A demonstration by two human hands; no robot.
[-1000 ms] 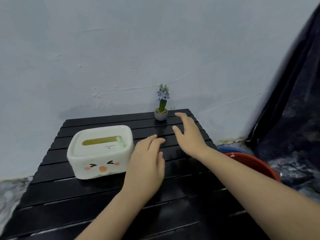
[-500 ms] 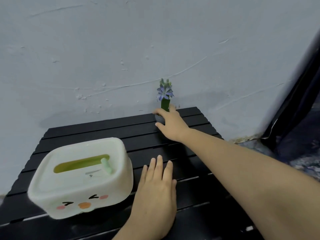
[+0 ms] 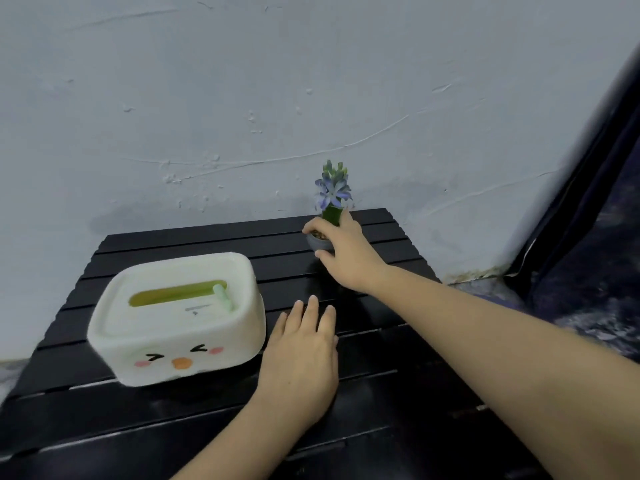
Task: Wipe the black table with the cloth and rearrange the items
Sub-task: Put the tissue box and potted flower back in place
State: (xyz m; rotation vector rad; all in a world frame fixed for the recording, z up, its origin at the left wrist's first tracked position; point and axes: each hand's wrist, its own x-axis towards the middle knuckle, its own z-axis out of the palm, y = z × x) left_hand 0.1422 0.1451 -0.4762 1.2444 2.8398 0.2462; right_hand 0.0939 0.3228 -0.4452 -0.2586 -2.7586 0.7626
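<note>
A small grey pot with a purple flower (image 3: pixel 331 190) stands near the far right edge of the black slatted table (image 3: pixel 166 244). My right hand (image 3: pixel 346 252) is wrapped around the pot, thumb on its left rim and fingers behind the stem. A white tissue box (image 3: pixel 176 317) with a smiling face and a green slot on top sits on the left half of the table. My left hand (image 3: pixel 301 358) lies flat on the slats just right of the box, fingers together, holding nothing. No cloth is in view.
A pale blue wall (image 3: pixel 242 98) rises directly behind the table. Dark fabric (image 3: pixel 595 237) hangs and pools at the right, beside the table's right edge. Bare slats lie in front of the box and under my right forearm.
My right hand reached forward from the table's middle to the flower pot and closed around it. My left hand slid back and flattened beside the tissue box. The camera moved closer.
</note>
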